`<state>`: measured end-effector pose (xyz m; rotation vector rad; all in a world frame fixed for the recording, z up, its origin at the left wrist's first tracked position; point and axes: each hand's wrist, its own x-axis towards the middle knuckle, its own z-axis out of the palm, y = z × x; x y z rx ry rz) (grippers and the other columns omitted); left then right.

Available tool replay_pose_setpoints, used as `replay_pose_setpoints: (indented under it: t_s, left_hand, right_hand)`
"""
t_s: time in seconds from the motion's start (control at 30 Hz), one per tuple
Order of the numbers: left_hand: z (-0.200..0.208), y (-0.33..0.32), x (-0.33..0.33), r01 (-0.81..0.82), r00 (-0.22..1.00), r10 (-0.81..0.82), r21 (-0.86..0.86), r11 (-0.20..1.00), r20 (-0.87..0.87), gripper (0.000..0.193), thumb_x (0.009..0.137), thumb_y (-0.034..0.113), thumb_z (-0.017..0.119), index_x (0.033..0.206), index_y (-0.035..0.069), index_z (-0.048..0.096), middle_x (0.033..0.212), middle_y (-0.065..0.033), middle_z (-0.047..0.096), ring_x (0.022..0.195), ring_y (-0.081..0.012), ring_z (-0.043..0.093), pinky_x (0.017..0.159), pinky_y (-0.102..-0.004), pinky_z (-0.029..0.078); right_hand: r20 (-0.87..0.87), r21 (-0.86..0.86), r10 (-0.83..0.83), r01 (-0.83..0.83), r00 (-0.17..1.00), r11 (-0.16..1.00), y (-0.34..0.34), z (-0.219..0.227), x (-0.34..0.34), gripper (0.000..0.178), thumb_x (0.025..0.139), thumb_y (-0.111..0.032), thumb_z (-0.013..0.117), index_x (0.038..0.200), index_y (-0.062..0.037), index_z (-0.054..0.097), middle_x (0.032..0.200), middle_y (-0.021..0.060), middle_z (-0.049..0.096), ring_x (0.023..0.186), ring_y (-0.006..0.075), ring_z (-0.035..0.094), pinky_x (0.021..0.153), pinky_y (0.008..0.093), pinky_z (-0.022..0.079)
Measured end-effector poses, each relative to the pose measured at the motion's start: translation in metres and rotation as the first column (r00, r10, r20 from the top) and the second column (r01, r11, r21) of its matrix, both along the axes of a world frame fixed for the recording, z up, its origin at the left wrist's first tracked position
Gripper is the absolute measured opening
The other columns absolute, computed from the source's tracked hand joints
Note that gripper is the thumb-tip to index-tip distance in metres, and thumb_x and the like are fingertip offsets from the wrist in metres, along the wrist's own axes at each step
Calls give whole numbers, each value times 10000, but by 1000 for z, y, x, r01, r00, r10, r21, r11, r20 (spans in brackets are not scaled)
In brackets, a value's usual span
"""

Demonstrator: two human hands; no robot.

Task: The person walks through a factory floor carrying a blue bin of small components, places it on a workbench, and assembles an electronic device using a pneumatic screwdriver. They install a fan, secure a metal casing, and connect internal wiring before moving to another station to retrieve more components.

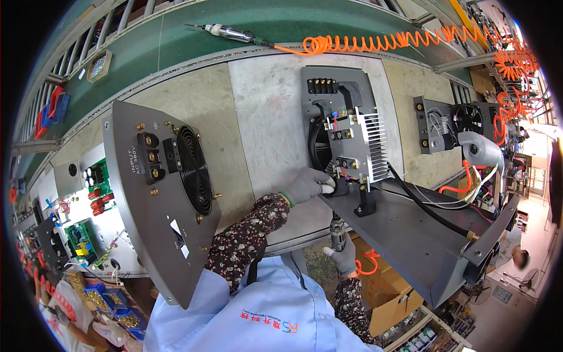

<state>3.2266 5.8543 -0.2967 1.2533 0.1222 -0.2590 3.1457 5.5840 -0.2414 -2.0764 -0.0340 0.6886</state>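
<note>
My left hand (311,185), in a grey glove, reaches over the bench to the near edge of a grey metal chassis (404,234). Its fingers are closed at a small black part by the chassis corner; what they pinch is hidden. Lower down, my gloved right hand (345,258) grips a pneumatic screwdriver (337,230), which points up under the chassis edge. Above the chassis floor stands a finned aluminium heatsink (375,146) with terminals and wires. Behind it is an upright grey panel (343,85) with a black terminal block (321,86) and a partly hidden fan (319,146).
To my left stands a grey panel (135,193) with a round fan grille (194,170). Circuit boards (82,240) lie beyond it. Another screwdriver (231,33) on an orange coiled hose (363,42) rests along the far green strip. A cardboard box (384,287) sits below right.
</note>
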Motion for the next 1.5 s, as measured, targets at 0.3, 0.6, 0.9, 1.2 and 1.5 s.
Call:
replay_pose_setpoints:
  t_s: [0.3,0.6,0.9,1.2,1.5]
  left_hand:
    - [-4,8,-9,-32,952,-25,179,983,306,235,860,-11,615,1078,19,697,1021,-128,714,959,-217,679,870,-305,527]
    - [0,6,-11,-65,906,-93,353,933,413,318,828,-59,550,1099,36,686,1068,-175,681,998,-326,655,903,-369,529]
    - [-2,9,-10,-69,902,-112,395,916,418,319,833,-52,550,1109,40,682,1062,-168,688,994,-315,666,885,-362,540]
    - [7,16,8,141,965,-208,354,925,158,250,839,88,637,1076,48,707,1019,-151,716,909,-256,691,848,-337,536]
    - [8,11,8,96,961,-186,384,918,204,232,838,194,670,1019,55,714,935,-146,714,836,-275,685,770,-355,532]
  right_hand:
    - [-53,186,-14,23,999,982,2,-9,-1,714,620,-407,897,1128,-34,563,795,-32,544,681,75,493,605,246,429]
    - [-255,279,-65,137,965,951,-1,-23,-17,546,663,-352,866,1014,-65,562,772,-17,560,626,79,525,558,246,440]
    - [-341,318,-40,155,939,935,1,-21,-13,442,694,-293,828,963,-68,558,751,-3,570,589,99,551,533,257,460]
    - [-303,309,-54,152,951,939,2,-17,-15,450,684,-294,833,974,-71,572,777,-9,580,643,94,557,584,253,460]
    - [-285,338,-78,176,955,924,1,-22,-17,483,673,-300,844,994,-69,565,785,-13,577,644,86,541,584,251,452]
